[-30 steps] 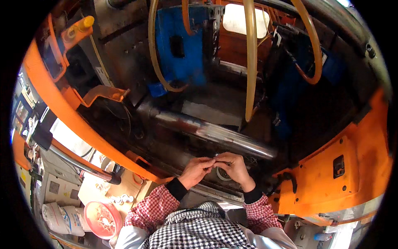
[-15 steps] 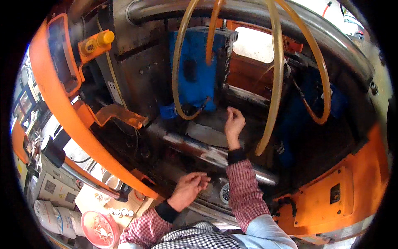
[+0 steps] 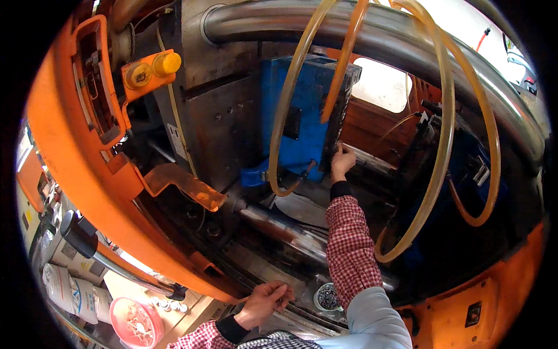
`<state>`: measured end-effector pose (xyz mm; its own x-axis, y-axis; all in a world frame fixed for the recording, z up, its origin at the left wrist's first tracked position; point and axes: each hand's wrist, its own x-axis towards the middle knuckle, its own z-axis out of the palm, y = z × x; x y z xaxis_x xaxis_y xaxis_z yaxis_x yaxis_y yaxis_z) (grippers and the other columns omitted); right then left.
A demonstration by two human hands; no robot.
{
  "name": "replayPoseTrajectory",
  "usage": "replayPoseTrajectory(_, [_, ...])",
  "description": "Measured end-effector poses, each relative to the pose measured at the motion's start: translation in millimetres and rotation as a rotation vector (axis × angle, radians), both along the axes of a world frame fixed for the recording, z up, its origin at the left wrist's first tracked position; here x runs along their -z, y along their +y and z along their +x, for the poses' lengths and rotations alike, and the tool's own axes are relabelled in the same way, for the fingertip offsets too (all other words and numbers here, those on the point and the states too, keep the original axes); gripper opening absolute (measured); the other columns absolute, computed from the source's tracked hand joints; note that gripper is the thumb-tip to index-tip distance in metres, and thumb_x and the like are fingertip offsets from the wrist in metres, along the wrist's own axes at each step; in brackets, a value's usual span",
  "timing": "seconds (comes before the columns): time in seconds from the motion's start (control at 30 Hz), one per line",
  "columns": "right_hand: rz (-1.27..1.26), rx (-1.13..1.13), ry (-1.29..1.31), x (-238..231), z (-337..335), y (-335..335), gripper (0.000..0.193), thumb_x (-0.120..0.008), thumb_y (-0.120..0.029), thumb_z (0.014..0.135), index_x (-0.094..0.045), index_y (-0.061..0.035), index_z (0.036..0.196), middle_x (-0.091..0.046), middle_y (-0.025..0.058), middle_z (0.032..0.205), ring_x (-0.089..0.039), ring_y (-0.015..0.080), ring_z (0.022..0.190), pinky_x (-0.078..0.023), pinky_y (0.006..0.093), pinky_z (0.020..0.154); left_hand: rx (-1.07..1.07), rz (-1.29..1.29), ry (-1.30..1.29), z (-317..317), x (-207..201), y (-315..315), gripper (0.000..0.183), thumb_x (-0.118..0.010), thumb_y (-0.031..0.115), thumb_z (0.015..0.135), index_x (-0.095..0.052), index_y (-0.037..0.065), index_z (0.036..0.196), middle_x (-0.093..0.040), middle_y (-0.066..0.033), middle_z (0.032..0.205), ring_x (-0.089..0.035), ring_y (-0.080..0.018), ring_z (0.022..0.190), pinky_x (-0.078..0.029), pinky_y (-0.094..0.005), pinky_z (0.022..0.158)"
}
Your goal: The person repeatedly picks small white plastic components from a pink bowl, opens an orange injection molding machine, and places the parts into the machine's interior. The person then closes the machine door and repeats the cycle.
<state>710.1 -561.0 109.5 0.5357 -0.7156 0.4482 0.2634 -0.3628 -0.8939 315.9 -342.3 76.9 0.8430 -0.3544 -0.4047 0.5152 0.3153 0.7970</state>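
Note:
My right hand point(image 3: 343, 163) reaches deep into the machine, up against the right-hand edge of a blue mould block point(image 3: 276, 87). Its fingers are pinched together, and whatever they grip is too small or hidden to make out. My left hand point(image 3: 266, 303) hovers low, near the front edge of the machine, with curled fingers and the thumb against them; anything in it cannot be made out. Between my forearms sits a small round bowl point(image 3: 328, 298) full of small dark metal pieces.
Amber hoses point(image 3: 447, 116) loop down around my right arm. A steel bar point(image 3: 285, 228) crosses below it, and a thick one point(image 3: 273, 23) runs overhead. An orange door frame point(image 3: 75, 157) stands left. A pink basin point(image 3: 136, 323) rests by a table point(image 3: 192, 317) at lower left.
My right hand has moved farther in, to the edge of the blue mould block. The view has shifted, and my left hand sits lower in it, its fingers more curled.

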Motion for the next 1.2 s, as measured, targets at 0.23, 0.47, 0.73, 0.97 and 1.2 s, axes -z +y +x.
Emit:
replayPoseTrajectory(0.23, [-0.079, 0.022, 0.030, -4, -5, 7, 0.017, -0.063, -0.010, 0.080, -0.066, 0.0037, 0.089, -0.064, 0.0191, 0.084, -0.060, 0.0342, 0.080, -0.046, 0.0410, 0.074, -0.039, 0.030, 0.034, -1, -1, 0, 0.023, -0.048, 0.016, 0.095, -0.058, -0.003, 0.103, -0.058, -0.0046, 0.079, -0.047, -0.0093, 0.063, -0.038, -0.0207, 0.057])
replayPoseTrajectory(0.47, [-0.379, -0.154, -0.011, 14, 2, -5, 0.032, -0.053, 0.002, 0.072, -0.063, 0.0029, 0.103, -0.057, 0.0232, 0.104, -0.052, 0.0392, 0.098, -0.041, 0.0426, 0.086, -0.183, 0.039, 0.066, -3, -8, -1, 0.023, -0.046, 0.016, 0.096, -0.057, -0.003, 0.099, -0.055, -0.0027, 0.075, -0.047, -0.0099, 0.063, -0.037, -0.0209, 0.057])
replayPoseTrajectory(0.73, [-0.408, -0.867, 0.018, -39, -191, 19, 0.012, -0.063, -0.009, 0.080, -0.067, 0.0018, 0.082, -0.066, 0.0105, 0.074, -0.060, 0.0140, 0.067, -0.047, 0.0271, 0.063, -0.197, -0.024, -0.135, 15, -22, -7, 0.031, -0.047, 0.031, 0.095, -0.051, 0.004, 0.082, -0.041, -0.0005, 0.055, -0.034, -0.0089, 0.047, -0.026, -0.0224, 0.045])
replayPoseTrajectory(0.97, [-0.542, -1.082, 0.251, -44, -332, 53, 0.021, -0.072, -0.014, 0.070, -0.068, 0.0005, 0.085, -0.065, 0.0176, 0.082, -0.064, 0.0311, 0.072, -0.050, 0.0329, 0.063, -0.196, -0.246, -0.082, 33, -21, -25, 0.027, -0.043, 0.030, 0.096, -0.052, 0.006, 0.086, -0.038, 0.0005, 0.052, -0.032, -0.0083, 0.044, -0.024, -0.0229, 0.042])
replayPoseTrajectory(1.2, [-0.665, -1.005, 0.204, -34, -332, 44, 0.014, -0.069, -0.010, 0.072, -0.068, 0.0010, 0.081, -0.065, 0.0185, 0.079, -0.064, 0.0310, 0.071, -0.050, 0.0330, 0.061, -0.156, -0.230, -0.099, 38, -30, -26, 0.028, -0.043, 0.031, 0.096, -0.053, 0.006, 0.088, -0.041, 0.0000, 0.055, -0.033, -0.0088, 0.046, -0.026, -0.0228, 0.045])
